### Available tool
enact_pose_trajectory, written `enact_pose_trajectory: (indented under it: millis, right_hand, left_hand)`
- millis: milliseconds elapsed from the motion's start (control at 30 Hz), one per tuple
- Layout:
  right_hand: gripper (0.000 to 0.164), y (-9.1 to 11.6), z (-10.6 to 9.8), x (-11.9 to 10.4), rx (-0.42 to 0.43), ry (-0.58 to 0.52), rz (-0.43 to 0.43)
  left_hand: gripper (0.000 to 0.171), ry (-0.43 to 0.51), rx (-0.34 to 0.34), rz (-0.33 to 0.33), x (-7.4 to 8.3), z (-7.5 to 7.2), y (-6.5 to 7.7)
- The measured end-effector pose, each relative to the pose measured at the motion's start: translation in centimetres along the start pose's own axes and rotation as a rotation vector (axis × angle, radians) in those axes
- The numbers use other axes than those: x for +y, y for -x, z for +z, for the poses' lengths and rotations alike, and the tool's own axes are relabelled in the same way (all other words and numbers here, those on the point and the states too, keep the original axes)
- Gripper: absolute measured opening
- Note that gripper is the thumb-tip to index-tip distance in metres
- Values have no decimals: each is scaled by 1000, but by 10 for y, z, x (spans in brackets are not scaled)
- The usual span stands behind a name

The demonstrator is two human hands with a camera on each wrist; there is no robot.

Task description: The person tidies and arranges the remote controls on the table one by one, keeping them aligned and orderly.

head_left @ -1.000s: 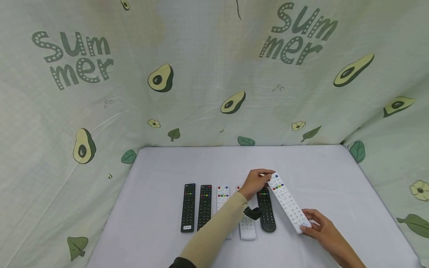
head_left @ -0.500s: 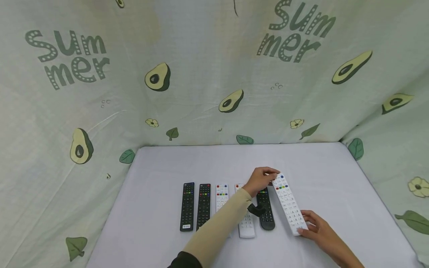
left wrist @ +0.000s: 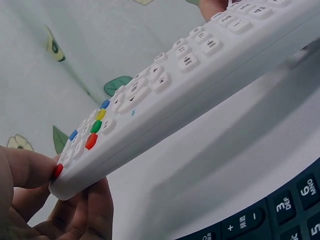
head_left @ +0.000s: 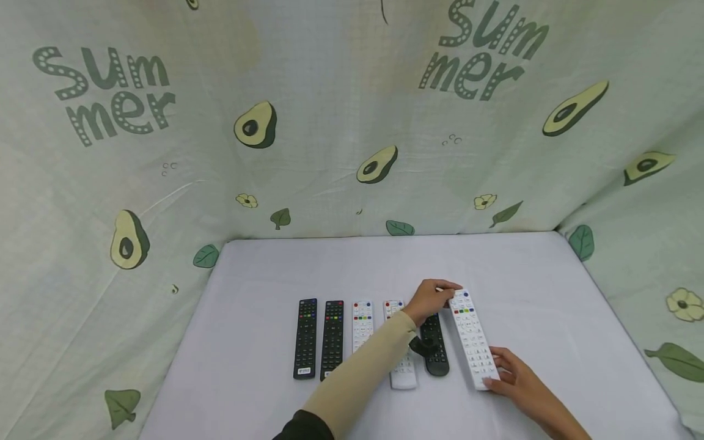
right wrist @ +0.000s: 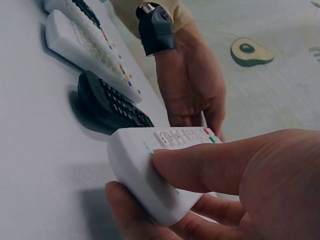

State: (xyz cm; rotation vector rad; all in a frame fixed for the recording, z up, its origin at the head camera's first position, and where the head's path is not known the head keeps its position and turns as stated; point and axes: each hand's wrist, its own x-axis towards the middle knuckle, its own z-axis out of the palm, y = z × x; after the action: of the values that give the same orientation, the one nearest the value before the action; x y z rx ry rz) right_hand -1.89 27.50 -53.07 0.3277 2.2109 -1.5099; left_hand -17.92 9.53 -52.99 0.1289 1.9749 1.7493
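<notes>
Both hands hold one white remote control (head_left: 474, 342) at the right end of a row of remotes. At its far end, my left hand (head_left: 431, 300) pinches the corner by the red button, thumb on top and fingers underneath, as the left wrist view shows. The near end is gripped by my right hand (head_left: 514, 377); in the right wrist view its thumb (right wrist: 200, 167) presses the top face and its fingers curl below. A shadow under the remote (left wrist: 165, 135) shows it raised off the cloth. Just left of it lies a black remote (head_left: 437, 357), partly covered by my left wrist.
Further left on the white-covered table (head_left: 247, 360) lie a white remote (head_left: 404, 376), another white remote (head_left: 363, 318) and two black remotes (head_left: 305, 339), (head_left: 332, 333). My left sleeve (head_left: 357, 382) crosses over several of them. A curtain with avocado prints (head_left: 308, 171) hangs behind.
The held white remote has turned from a slant to nearly in line with the row, and its far end has come slightly nearer and to the right. Both hands keep their hold.
</notes>
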Motion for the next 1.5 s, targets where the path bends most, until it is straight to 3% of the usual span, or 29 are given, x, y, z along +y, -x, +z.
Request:
enact_pose_trajectory:
  millis: [567, 833, 1200, 1500]
  right_hand:
    - [82, 1, 2, 6, -20, 80, 12]
    - [83, 2, 5, 7, 13, 125, 29]
    - [83, 0, 4, 10, 58, 354, 6]
    - [84, -1, 4, 9, 67, 417, 24]
  left_hand:
    - [23, -92, -2, -26, -2, 6, 6]
    - [26, -122, -15, -31, 0, 7, 8]
    - [34, -214, -68, -29, 0, 9, 8]
    - [38, -248, -119, -39, 3, 12, 10]
